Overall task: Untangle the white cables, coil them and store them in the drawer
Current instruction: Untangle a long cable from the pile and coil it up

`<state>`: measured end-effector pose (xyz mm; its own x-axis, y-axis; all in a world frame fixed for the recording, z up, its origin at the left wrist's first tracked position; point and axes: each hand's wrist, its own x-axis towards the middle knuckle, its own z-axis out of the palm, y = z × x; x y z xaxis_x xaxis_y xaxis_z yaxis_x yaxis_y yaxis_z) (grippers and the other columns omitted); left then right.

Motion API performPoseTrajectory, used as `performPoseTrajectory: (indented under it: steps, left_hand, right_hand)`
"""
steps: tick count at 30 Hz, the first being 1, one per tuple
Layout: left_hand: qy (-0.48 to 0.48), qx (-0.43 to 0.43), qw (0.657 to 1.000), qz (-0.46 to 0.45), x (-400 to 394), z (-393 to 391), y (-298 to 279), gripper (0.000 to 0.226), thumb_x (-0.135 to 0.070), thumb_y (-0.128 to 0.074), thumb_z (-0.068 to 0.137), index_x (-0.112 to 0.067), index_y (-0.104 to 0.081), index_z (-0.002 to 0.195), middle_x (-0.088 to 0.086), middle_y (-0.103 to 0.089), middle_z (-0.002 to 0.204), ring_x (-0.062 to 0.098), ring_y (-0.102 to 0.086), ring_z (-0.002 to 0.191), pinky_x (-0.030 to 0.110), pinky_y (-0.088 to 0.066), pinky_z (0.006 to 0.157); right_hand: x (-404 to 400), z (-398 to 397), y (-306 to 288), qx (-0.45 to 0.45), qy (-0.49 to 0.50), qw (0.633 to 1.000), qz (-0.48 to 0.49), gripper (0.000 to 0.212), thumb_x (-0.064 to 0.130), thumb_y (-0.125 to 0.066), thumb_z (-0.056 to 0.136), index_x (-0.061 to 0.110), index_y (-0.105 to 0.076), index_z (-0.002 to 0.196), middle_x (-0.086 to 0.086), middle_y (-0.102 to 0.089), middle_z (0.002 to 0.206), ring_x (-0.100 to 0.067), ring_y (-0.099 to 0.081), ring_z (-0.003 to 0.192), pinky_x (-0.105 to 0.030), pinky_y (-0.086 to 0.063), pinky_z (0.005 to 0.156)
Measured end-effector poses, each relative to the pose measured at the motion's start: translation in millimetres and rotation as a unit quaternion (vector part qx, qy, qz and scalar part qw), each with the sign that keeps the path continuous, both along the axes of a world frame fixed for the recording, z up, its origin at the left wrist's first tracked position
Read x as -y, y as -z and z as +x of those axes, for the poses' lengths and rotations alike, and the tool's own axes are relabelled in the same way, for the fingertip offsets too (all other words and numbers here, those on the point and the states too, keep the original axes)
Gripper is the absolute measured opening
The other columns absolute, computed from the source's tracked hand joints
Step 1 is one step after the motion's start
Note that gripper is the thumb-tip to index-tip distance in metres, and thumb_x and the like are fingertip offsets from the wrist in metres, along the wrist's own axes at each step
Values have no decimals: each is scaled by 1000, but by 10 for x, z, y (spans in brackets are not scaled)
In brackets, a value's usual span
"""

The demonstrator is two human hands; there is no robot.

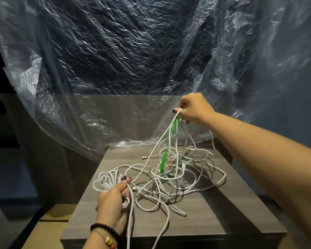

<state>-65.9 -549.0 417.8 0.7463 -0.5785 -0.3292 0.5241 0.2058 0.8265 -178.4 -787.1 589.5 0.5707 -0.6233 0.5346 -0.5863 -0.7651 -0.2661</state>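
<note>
A tangle of white cables (183, 178) lies spread over the grey wooden cabinet top (223, 212). My left hand (113, 200) grips a partly wound coil of white cable (106, 180) at the top's left edge. My right hand (192, 107) is raised above the back of the pile and pinches a white cable strand (162, 141) that runs taut down into the tangle. A green strip (163, 161) hangs among the lifted strands. One cable end trails off the front edge. No drawer is visible.
A large sheet of clear crinkled plastic (133, 69) hangs behind and drapes onto the back of the cabinet. Cardboard boxes (50, 229) sit low at the left beside the cabinet. The floor is dark at both sides.
</note>
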Motion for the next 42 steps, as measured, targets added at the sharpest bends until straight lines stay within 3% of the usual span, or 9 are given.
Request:
performPoseTrajectory:
  steps: [5,13,20,26,30,32,36,38,42]
  left_hand:
    - [-5,10,1000,17,0,30,10,17,-9,-57,90,-2,-72,93,-5,-40,47,6,-33,41,17,-24,34]
    - [-9,5,1000,8,-33,78,10,17,-6,-55,92,1,-70,91,-3,-37,46,12,-31,50,21,-23,40]
    - [5,23,1000,4,-26,84,4,16,-5,-56,91,0,-72,90,-4,-38,46,12,-32,49,24,-25,44]
    - [2,22,1000,5,-17,98,27,16,-6,-57,92,0,-72,91,-4,-39,45,12,-31,48,19,-24,37]
    - [5,20,1000,-2,-1,113,5,17,-7,-57,92,-2,-73,91,-5,-39,47,11,-31,49,19,-24,38]
    - [6,17,1000,-8,9,111,5,17,-5,-56,92,-1,-72,91,-5,-39,46,11,-30,49,19,-23,37]
    - [2,9,1000,-3,16,121,41,16,-4,-56,91,1,-71,93,-4,-39,44,11,-31,47,19,-23,37]
    - [-2,6,1000,-2,8,119,38,16,-4,-55,92,2,-70,93,-4,-39,43,9,-32,42,17,-24,34]
    - [-9,11,1000,-1,12,80,11,15,0,-54,91,3,-69,88,-3,-40,42,7,-33,36,15,-26,31]
  right_hand:
    - [10,84,-165,14,-7,1000,3,35,41,-75,79,22,-57,56,3,-61,51,-24,-66,67,-41,-57,71]
    - [21,179,-551,99,-10,994,-45,21,26,-69,86,6,-74,83,-15,-70,82,-28,-66,84,-36,-54,77]
    - [5,212,-857,139,3,990,-26,29,29,-62,92,3,-72,84,-16,-68,80,-26,-61,76,-27,-44,68]
    - [-96,273,-882,239,-2,959,149,65,51,-39,98,-8,-65,89,-24,-68,84,-35,-69,63,-46,-59,68]
    - [-182,331,-925,306,-35,894,326,76,58,-26,98,-8,-58,79,-28,-67,75,-33,-66,47,-36,-56,45]
    - [-182,367,-998,334,-33,904,266,72,54,-30,100,-3,-62,68,-23,-67,74,-31,-66,49,-35,-57,48]
    - [-169,363,-1218,260,-46,964,34,67,59,-36,96,10,-65,60,-16,-70,75,-32,-69,76,-46,-54,81]
    - [-155,339,-1331,234,-43,971,-11,68,59,-41,94,0,-65,71,-22,-69,80,-37,-67,80,-49,-52,79]
    - [-239,251,-1453,180,-28,982,-55,64,57,-49,93,-3,-69,87,-20,-69,87,-32,-63,84,-37,-47,70]
